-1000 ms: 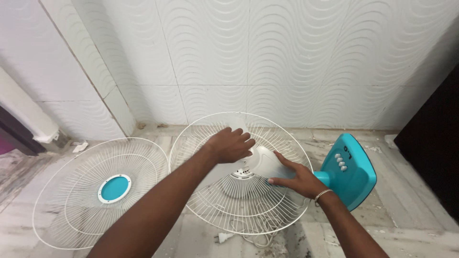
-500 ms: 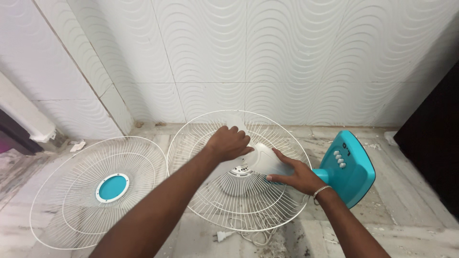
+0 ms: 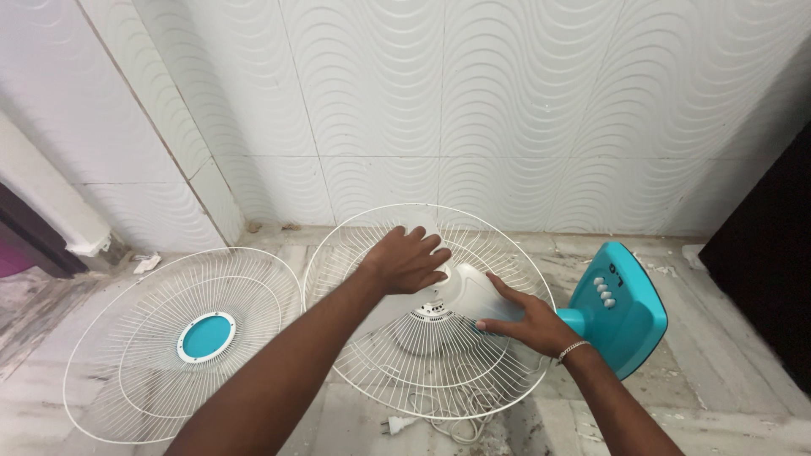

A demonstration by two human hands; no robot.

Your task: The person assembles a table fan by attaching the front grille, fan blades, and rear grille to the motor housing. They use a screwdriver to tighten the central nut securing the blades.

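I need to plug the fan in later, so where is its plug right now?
In the head view, the white plug lies on the floor, bottom centre, just below the rear fan guard, beside the coiled cord.

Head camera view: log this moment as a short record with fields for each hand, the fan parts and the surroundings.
left hand: left hand lies palm down on the white fan blades, inside the rear grille
right hand: right hand rests on the white motor housing; a bracelet is on that wrist
fan base: teal base with white buttons, lying at the right
loose part: front grille with a teal centre disc, flat on the floor to the left
cable: white cord and plug under the fan
surroundings: marble floor, white wavy wall tiles
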